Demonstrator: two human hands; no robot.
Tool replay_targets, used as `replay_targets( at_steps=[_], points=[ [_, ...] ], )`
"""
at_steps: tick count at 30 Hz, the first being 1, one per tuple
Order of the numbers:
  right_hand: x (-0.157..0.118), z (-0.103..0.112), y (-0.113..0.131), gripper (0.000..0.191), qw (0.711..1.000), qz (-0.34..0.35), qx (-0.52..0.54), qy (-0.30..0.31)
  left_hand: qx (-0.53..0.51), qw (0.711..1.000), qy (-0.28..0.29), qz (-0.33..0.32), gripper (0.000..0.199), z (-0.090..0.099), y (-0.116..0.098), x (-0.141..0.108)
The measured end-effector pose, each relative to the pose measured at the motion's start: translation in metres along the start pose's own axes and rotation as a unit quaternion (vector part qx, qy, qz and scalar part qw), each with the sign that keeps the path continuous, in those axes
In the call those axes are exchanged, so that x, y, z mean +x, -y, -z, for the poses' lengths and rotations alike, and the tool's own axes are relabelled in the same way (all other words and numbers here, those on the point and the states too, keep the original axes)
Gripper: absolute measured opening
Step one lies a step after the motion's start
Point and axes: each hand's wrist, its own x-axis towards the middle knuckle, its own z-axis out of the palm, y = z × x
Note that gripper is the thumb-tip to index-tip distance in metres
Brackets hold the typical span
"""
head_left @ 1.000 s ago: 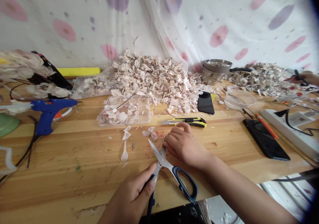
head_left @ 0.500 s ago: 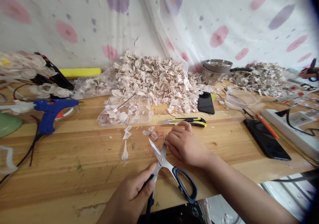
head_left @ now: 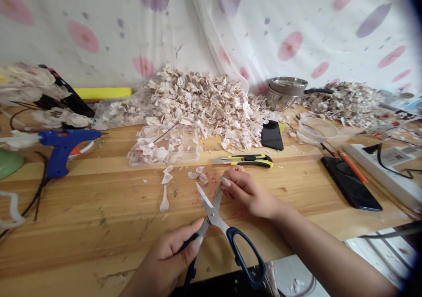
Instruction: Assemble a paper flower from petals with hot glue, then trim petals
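Spread wide, a pair of scissors (head_left: 212, 216) with dark blue handles is held over the near edge of the wooden table. My left hand (head_left: 171, 251) is closed around one handle, thumb lying along the shank. The other handle loop hangs free on the right. My right hand (head_left: 249, 191) pinches the tip of one blade between thumb and fingers; whether anything small is in the pinch is hidden. Beyond the blades lie a few loose pale petals (head_left: 166, 178) and a small reddish petal cluster (head_left: 203, 179). A yellow and black utility knife (head_left: 250, 159) rests behind my right hand.
Behind are a large petal heap (head_left: 198, 103), a clear divided box (head_left: 165, 145) and a metal pot (head_left: 286, 93). A blue glue gun (head_left: 61, 152) lies at left. A black phone (head_left: 351, 183) and a white power strip (head_left: 385, 169) lie at right.
The scissors have spread slightly wider, the free handle swinging down and right. My right hand has turned, its thumb now showing at the blade tip. The other person's hand at far right has left view.
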Motion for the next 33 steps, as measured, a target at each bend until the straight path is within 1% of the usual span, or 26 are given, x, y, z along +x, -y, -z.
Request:
replay_targets(
  at_steps=[4,10,12,14,16,17,18,19,20,21,22,23,26,30,32,33],
  points=[
    [0.000,-0.003,0.000,0.048,0.992,-0.048,0.118,0.001,-0.009,1.000,-0.004,0.000,0.052,0.004,0.005,0.001],
    [-0.002,-0.007,-0.001,0.042,0.948,-0.080,0.307,0.015,0.004,1.000,-0.003,-0.011,0.048,0.008,0.008,0.000],
    [-0.001,-0.007,-0.002,0.041,0.938,-0.078,0.337,0.020,0.007,1.000,0.000,-0.015,0.050,0.008,0.007,0.000],
    [-0.001,-0.008,-0.003,0.042,0.936,-0.073,0.342,0.028,0.004,1.000,0.007,-0.020,0.051,0.007,0.007,0.000],
    [0.000,-0.009,-0.004,0.041,0.937,-0.076,0.340,0.031,0.002,1.000,0.001,-0.023,0.053,0.005,0.007,0.000],
    [0.000,-0.010,-0.004,0.041,0.944,-0.077,0.321,0.022,0.007,1.000,-0.007,-0.021,0.055,0.004,0.006,0.000],
    [0.001,-0.010,-0.004,0.041,0.959,-0.069,0.276,0.005,0.016,1.000,-0.016,-0.019,0.057,0.003,0.005,0.000],
    [0.001,-0.009,-0.004,0.043,0.977,-0.051,0.205,-0.015,0.029,0.999,-0.024,-0.015,0.060,0.001,0.003,0.000],
    [0.001,-0.009,-0.003,0.045,0.993,-0.022,0.112,-0.035,0.045,0.999,-0.027,-0.012,0.061,0.000,0.001,0.000],
    [0.000,-0.007,-0.003,0.048,0.998,0.013,0.011,-0.055,0.062,0.998,-0.026,-0.012,0.062,-0.002,-0.002,0.000],
    [0.000,-0.005,-0.003,0.050,0.993,0.047,-0.083,-0.071,0.078,0.997,-0.021,-0.012,0.061,-0.003,-0.004,0.000],
    [-0.001,-0.003,-0.002,0.051,0.982,0.072,-0.155,-0.083,0.091,0.996,-0.014,-0.016,0.061,-0.004,-0.006,0.000],
    [-0.002,0.001,-0.002,0.049,0.947,0.106,-0.287,-0.098,0.114,0.993,-0.005,-0.019,0.064,-0.005,-0.010,0.001],
    [-0.002,0.002,-0.002,0.035,0.909,0.145,-0.387,-0.050,0.132,0.991,-0.018,-0.001,0.066,-0.005,-0.009,0.004],
    [-0.002,0.001,-0.003,0.035,0.899,0.156,-0.408,-0.039,0.130,0.991,-0.019,0.002,0.066,-0.005,-0.009,0.004],
    [-0.001,0.000,-0.003,0.035,0.899,0.154,-0.408,-0.037,0.124,0.992,-0.019,0.003,0.067,-0.004,-0.008,0.004]
  ],
)
